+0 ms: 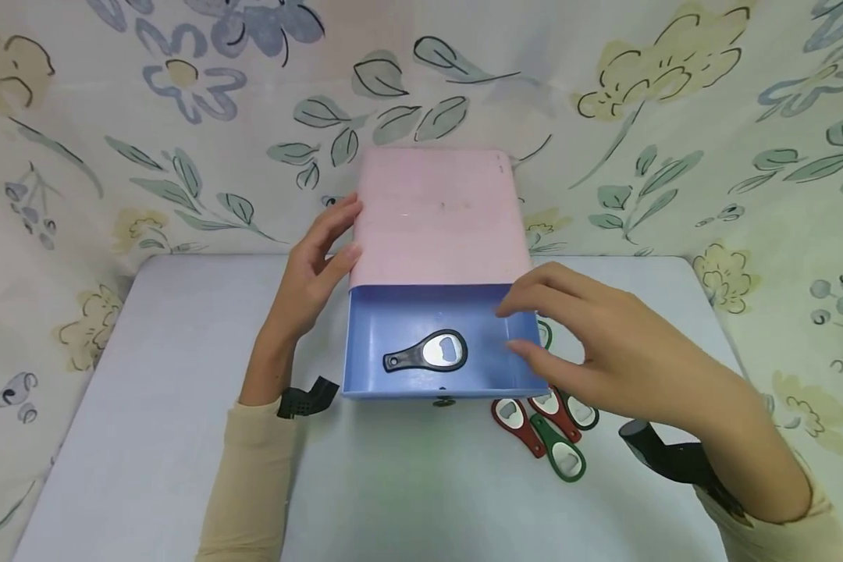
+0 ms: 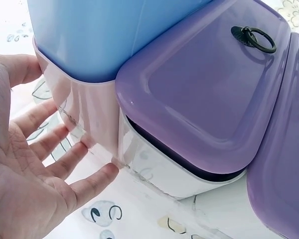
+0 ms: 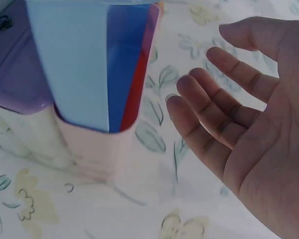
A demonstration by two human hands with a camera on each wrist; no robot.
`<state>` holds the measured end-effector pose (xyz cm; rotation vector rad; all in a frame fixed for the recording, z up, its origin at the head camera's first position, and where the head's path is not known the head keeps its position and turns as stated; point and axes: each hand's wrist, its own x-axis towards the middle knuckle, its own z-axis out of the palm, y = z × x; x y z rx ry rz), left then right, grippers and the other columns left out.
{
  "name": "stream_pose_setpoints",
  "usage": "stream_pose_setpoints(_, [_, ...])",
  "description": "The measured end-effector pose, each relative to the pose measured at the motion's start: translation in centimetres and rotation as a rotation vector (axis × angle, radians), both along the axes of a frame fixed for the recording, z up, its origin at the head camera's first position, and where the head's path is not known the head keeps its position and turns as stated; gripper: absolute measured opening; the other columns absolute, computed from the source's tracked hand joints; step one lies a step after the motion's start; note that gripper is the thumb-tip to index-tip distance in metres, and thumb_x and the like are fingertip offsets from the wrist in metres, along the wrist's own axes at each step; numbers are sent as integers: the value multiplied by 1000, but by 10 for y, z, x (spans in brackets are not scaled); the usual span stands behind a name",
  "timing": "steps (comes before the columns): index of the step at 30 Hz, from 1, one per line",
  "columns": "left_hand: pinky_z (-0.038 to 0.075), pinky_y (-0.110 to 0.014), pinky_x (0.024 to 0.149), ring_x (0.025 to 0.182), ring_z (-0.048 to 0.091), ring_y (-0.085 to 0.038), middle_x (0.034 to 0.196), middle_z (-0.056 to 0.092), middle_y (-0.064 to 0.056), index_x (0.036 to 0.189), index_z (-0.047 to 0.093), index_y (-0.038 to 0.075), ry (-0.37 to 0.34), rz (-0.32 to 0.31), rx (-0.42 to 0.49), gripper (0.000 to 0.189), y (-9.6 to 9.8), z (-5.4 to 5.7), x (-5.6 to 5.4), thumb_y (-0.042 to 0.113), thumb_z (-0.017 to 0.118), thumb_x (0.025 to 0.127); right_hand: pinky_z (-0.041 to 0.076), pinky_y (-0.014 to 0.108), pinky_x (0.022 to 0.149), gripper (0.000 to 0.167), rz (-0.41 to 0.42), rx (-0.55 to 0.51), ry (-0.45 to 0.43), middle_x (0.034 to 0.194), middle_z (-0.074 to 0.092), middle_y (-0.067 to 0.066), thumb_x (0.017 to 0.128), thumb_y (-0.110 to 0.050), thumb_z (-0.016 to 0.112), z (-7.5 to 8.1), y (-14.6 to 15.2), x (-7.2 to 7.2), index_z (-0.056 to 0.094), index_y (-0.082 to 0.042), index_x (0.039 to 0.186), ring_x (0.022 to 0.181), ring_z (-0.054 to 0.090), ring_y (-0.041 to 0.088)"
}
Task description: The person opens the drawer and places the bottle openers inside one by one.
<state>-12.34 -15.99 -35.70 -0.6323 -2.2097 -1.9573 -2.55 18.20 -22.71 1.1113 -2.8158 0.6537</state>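
Note:
A pink drawer cabinet (image 1: 442,218) stands against the floral cloth, its blue top drawer (image 1: 393,312) pulled out. Inside the drawer lies a black bottle opener (image 1: 409,358) with a silver middle, its handle pointing left. My left hand (image 1: 309,277) rests its fingertips against the cabinet's left side; in the left wrist view, the straight fingers (image 2: 94,184) lie along the pink wall. Over the drawer's right edge hovers my right hand (image 1: 604,343), thumb and fingers apart. Nothing is between the loosely bent fingers (image 3: 204,109) in the right wrist view.
Right of the drawer, several bottle openers lie on the white table (image 1: 183,375), among them a red one (image 1: 527,437) and a green one (image 1: 549,437); the drawer and right hand partly hide others. Purple drawers (image 2: 204,89), one with a dark ring pull (image 2: 261,41), sit below the blue drawer.

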Motion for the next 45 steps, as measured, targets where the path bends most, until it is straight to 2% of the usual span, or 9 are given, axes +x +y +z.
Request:
stream_pose_setpoints(5, [40,-54,126,156,42,-18,171,38,8,159,48,12,-3,-1,-7,58,1,0,0,8,58,102,49,9,94,46,-18,-115,-1,125,64,-16,87,-4,82,-9,19,8,69,-26,125,110,60,-3])
stream_pose_setpoints(11, [41,-54,126,156,42,-17,171,38,8,159,48,13,-12,7,-12,58,0,0,1,8,58,103,47,5,96,61,-82,-205,58,128,66,-10,74,6,85,-21,37,19,70,-21,127,108,61,-4])
stream_pose_setpoints(16, [40,-54,127,156,42,-17,170,38,10,159,48,14,-11,6,-12,58,-1,-1,0,9,58,103,47,6,98,58,-180,-257,35,125,68,-3,72,10,85,-30,51,30,72,-10,125,113,61,-3])
stream_pose_setpoints(21, [38,-57,127,156,42,-17,170,38,10,160,48,14,-10,5,-12,58,-2,-1,0,9,58,103,46,6,99,60,-198,-322,55,125,68,-2,72,13,83,-53,60,34,71,-7,127,113,61,-3])
stream_pose_setpoints(29, [38,-56,127,156,42,-19,171,38,7,160,47,10,-4,-5,12,58,2,-1,1,8,57,102,45,1,96,62,-308,-260,39,123,67,-7,74,11,85,-91,69,45,70,-13,129,107,58,-9])
stream_pose_setpoints(34, [36,-60,127,155,43,-19,170,39,7,159,47,10,8,-5,19,58,4,-1,-1,8,56,103,43,0,97,56,-319,-189,-10,125,66,-6,78,3,87,-114,68,53,68,-15,127,111,58,-4])
stream_pose_setpoints(38, [39,-57,126,155,43,-18,170,39,8,159,47,10,17,-6,11,57,5,-2,-3,9,55,103,44,0,95,52,-343,-156,-43,125,66,-10,80,-3,88,-131,65,60,68,-19,126,107,61,-1])
stream_pose_setpoints(41, [41,-54,126,156,43,-18,170,39,7,159,48,10,15,-5,6,57,4,-2,-4,9,56,103,45,2,89,50,-361,-154,-68,124,66,-10,82,-5,88,-142,61,64,69,-22,125,100,61,-1])
stream_pose_setpoints(45, [40,-57,126,156,42,-19,170,39,6,159,48,11,18,2,0,57,0,-3,-4,9,57,102,45,9,72,45,-363,-158,-113,115,63,-7,86,-6,86,-157,55,69,67,-21,123,87,56,0])
